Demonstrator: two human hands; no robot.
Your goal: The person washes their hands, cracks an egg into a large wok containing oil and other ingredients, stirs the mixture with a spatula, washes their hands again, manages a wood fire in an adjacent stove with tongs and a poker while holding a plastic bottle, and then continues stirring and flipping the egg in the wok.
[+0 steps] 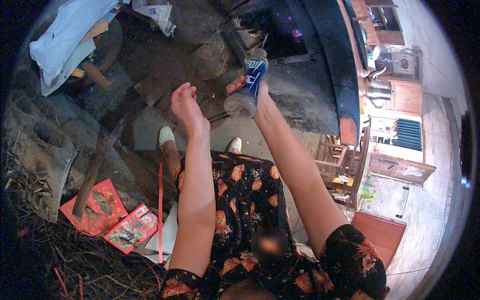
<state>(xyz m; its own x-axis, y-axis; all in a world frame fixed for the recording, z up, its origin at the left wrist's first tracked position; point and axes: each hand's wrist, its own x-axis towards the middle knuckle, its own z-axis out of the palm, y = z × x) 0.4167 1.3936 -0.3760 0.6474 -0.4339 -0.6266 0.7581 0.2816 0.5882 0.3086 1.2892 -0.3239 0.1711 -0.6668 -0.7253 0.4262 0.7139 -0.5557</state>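
Observation:
My right hand (pixel 245 89) is wrapped round a clear plastic bottle (pixel 253 75) with a blue and white label. The bottle is tilted, one end toward me and the other toward the dark stove opening (pixel 285 37), where a small purple glow shows. To the left, my left hand (pixel 189 107) hangs in the air with its fingers loosely bent, and nothing shows in it. A dark bar (pixel 233 41) runs beside the bottle's far end. What lies inside the bottle cannot be made out.
The black stove side (pixel 320 75) curves along the right. A wooden chair (pixel 345 165) stands beyond it. At left lie logs (pixel 97 167), dry twigs (pixel 115 272), red printed paper (pixel 97 210) and a white plastic bag (pixel 67 37). A metal kettle (pixel 378 90) stands at far right.

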